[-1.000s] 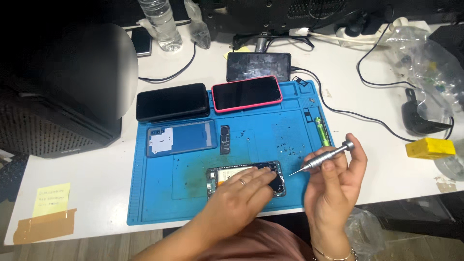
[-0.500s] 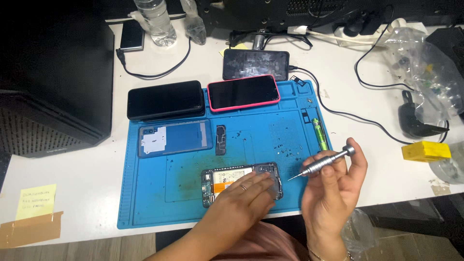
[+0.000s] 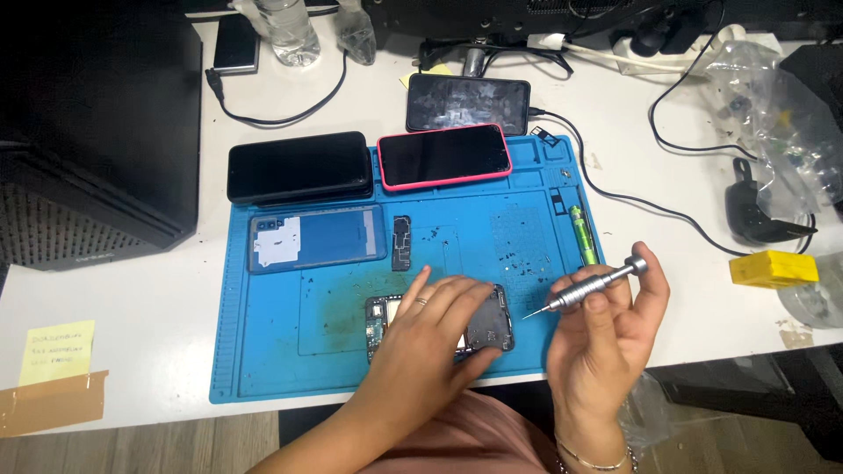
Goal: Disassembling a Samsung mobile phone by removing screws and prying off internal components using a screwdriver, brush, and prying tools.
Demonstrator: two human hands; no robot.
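Observation:
My left hand [image 3: 428, 338] lies flat on an opened phone [image 3: 488, 321] with its inner parts showing, near the front edge of a blue work mat [image 3: 281, 342]. My right hand [image 3: 606, 338] grips a small silver precision screwdriver [image 3: 590, 290], its tip pointing left toward the phone but held off it. A blue phone back cover [image 3: 316, 239] and a small dark circuit part [image 3: 401, 241] lie on the mat behind my left hand.
A black phone [image 3: 299, 167] and a pink-cased phone [image 3: 443, 155] rest at the mat's far edge, another phone [image 3: 467, 103] on a cable behind. A green tool [image 3: 582, 237], yellow block [image 3: 773, 268], plastic bags [image 3: 773, 114], black case [image 3: 97, 132], yellow note [image 3: 54, 351].
The view has shifted slightly. My right hand has lifted the screwdriver a little to the right of the phone. My left hand stays on the phone.

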